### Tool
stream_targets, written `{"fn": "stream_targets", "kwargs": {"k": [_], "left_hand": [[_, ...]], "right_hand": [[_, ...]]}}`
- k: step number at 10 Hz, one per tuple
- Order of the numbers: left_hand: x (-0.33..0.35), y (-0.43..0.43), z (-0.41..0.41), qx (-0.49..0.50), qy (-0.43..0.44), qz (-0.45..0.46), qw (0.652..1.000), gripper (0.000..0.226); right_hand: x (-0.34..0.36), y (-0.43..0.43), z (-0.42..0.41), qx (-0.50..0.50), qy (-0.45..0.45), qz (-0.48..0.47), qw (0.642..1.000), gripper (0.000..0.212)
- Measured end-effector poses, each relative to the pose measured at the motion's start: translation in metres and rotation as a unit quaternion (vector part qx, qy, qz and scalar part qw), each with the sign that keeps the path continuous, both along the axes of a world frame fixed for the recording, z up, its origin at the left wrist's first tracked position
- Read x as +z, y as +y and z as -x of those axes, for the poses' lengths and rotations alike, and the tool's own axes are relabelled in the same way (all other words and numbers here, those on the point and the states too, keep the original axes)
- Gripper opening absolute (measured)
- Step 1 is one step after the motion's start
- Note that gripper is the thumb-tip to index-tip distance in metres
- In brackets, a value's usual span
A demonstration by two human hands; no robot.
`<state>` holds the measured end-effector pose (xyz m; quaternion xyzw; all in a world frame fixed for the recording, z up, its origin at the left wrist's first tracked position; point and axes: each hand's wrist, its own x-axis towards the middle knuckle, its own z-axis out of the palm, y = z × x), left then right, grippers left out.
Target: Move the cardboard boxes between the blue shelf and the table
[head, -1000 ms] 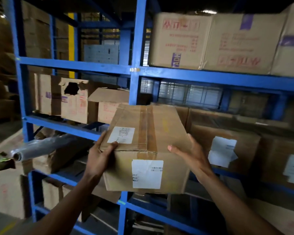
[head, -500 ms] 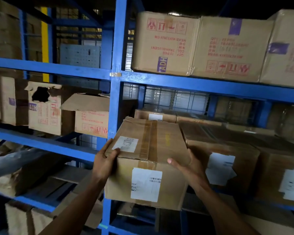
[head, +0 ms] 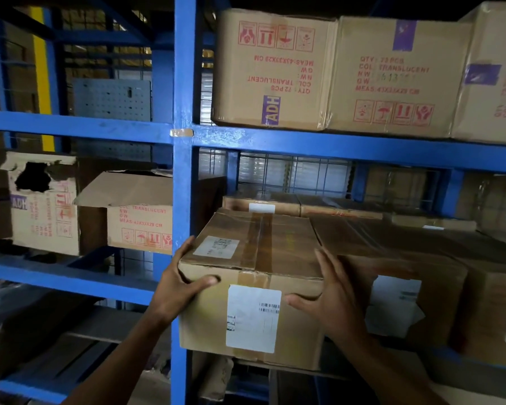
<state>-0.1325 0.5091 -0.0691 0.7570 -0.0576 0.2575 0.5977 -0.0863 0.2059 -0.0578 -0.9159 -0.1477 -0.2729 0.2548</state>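
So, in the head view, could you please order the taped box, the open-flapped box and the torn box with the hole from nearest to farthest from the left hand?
1. The taped box: gripped by the left hand at its front-left corner.
2. The open-flapped box: next bay to the left.
3. The torn box: farthest left, beyond that.

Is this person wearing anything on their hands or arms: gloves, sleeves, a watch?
Nothing worn shows. The left hand and right hand are bare, without gloves or rings, and the left forearm and right forearm are bare to the frame edge: no sleeves, watch or bands.
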Motion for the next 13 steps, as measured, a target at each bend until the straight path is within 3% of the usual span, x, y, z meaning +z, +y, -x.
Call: {"fn": "stream_targets", "kwargs": {"k": [1,2,3,4,5,7,8,9,13], "left_hand": [[-0.012,0.003,-0.005,-0.008,0.018,-0.039,0.999,0.128],[-0.033,0.004,-0.01,0.051,0.02,-0.113,0.992,0.149],[-0.07,0.008,-0.023,0.102,0.013,-0.28,0.955,0.153],[-0.105,0.009,-0.054,0.137,-0.007,-0.388,0.911,0.143],[-0.113,0.013,-0.08,0.2,0.009,-0.391,0.898,0.142],[-0.13,0.016,-0.108,0.273,0.019,-0.473,0.838,0.128],[-0.132,0.015,-0.109,0.26,0.037,-0.473,0.841,0.126],[-0.127,0.022,-0.1,0.242,0.009,-0.472,0.848,0.134],[-0.117,0.017,-0.043,0.2,-0.012,-0.502,0.841,0.122]], "right_hand": [[-0.016,0.009,-0.001,-0.009,-0.156,0.153,0.976,0.124],[-0.043,0.019,-0.007,0.006,-0.217,0.239,0.946,0.135],[-0.076,0.018,-0.029,0.006,-0.18,0.317,0.931,0.134],[-0.102,0.017,-0.059,-0.01,-0.128,0.362,0.923,0.118],[-0.12,0.03,-0.085,-0.033,-0.21,0.361,0.908,0.063],[-0.147,0.044,-0.111,-0.041,-0.264,0.373,0.888,0.105],[-0.144,0.043,-0.113,-0.018,-0.235,0.366,0.9,0.117],[-0.139,0.043,-0.106,0.007,-0.204,0.362,0.909,0.116],[-0.119,0.049,-0.048,0.014,-0.09,0.247,0.965,0.12]]}}
